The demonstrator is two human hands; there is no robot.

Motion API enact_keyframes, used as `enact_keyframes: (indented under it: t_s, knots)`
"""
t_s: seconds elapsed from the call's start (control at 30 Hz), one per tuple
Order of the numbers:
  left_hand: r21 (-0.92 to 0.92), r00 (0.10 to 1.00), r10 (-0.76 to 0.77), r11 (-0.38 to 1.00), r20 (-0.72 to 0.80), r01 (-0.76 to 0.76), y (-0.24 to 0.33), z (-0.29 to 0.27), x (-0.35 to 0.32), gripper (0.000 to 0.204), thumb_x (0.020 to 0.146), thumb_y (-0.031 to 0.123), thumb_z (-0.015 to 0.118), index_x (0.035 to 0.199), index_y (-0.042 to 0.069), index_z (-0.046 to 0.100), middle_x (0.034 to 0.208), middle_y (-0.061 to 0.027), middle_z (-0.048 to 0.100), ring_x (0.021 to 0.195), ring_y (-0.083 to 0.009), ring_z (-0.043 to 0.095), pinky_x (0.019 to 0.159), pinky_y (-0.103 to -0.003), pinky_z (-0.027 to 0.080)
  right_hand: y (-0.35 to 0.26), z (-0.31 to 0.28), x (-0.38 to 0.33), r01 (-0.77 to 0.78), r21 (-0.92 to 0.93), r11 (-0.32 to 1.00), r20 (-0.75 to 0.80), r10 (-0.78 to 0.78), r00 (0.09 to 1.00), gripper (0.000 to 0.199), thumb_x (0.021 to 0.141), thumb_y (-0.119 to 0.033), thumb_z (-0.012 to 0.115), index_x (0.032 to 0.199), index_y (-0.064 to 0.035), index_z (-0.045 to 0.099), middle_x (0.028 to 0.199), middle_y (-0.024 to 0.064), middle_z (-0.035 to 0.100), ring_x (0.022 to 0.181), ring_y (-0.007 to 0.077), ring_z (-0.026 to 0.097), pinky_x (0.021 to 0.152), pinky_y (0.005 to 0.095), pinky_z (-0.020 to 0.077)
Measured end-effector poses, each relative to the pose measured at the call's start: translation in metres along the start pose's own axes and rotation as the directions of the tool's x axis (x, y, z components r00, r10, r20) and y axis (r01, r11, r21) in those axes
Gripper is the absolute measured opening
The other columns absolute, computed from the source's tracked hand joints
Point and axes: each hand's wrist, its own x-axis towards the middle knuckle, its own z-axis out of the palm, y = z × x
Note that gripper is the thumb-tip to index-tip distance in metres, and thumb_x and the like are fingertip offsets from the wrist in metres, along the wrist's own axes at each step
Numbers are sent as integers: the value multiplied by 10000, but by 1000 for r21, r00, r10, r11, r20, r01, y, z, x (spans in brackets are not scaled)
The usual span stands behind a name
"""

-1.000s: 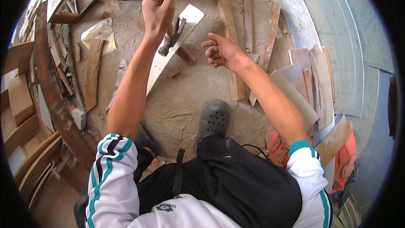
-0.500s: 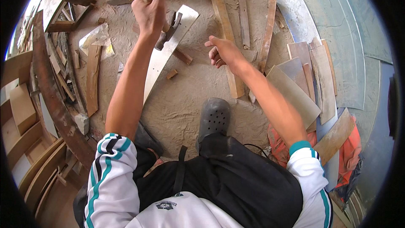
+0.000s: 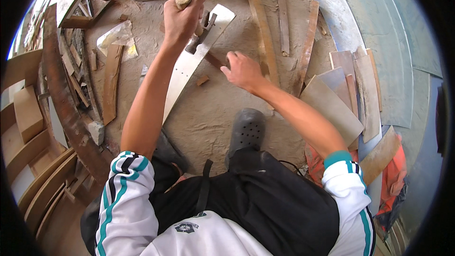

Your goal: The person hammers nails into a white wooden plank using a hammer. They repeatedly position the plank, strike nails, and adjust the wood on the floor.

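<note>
In the frame's upper middle, my left hand [image 3: 182, 21] grips a hammer [image 3: 193, 44], and my right hand [image 3: 242, 70] curls by a brown wood stick [image 3: 214, 60], but I can't tell if it's held.

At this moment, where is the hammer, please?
In the head view, the hammer is above and left of centre, gripped in the left hand, seen against the white board.

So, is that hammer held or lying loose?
Held: the left hand is closed round the claw hammer, its wooden handle poking out of the fist. Whether the hammer touches the white panel, I cannot tell.
</note>
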Motion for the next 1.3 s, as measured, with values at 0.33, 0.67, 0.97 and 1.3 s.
enact_keyframes:
  t_s: [0.33, 0.67, 0.97, 1.3]
  knots:
    - [79, 991, -114, 990, -63, 119, 7, 17, 39, 323, 890, 274, 691, 672, 51, 610, 579, 21, 523, 523, -78, 474, 494, -270, 390, -26, 49, 16, 257, 135, 957, 116, -273, 955, 267, 928, -285, 608, 1039, -45, 643, 1071, 199, 644, 1021, 375, 648, 846, 478, 547]
    - [116, 956, -271, 952, -113, 283, 12, 27, 65, 261, 887, 293, 685, 864, 32, 693, 604, -4, 529, 485, -104, 474, 437, -282, 387, -40, -5, 44, -249, 761, 599, 101, 270, 958, 372, 880, -291, 734, 986, 56, 650, 822, 150, 726, 651, 192, 703, 628, 317, 542]
    - [88, 966, -233, 966, -115, 243, 8, 27, 60, 337, 853, 295, 712, 663, 30, 627, 588, -10, 556, 527, -103, 510, 516, -290, 427, -22, 14, 73, -110, 609, 786, -233, 310, 922, 295, 917, -266, 684, 968, 25, 690, 810, 189, 719, 753, 318, 713, 677, 403, 538]
    - [84, 965, -230, 967, -124, 241, 2, 21, 62, 326, 835, 301, 705, 694, 13, 647, 593, -34, 569, 518, -125, 531, 507, -311, 446, -21, 17, 52, 105, 291, 951, -446, 38, 894, 360, 906, -334, 679, 1016, 6, 627, 887, 194, 687, 817, 377, 685, 730, 456, 545]
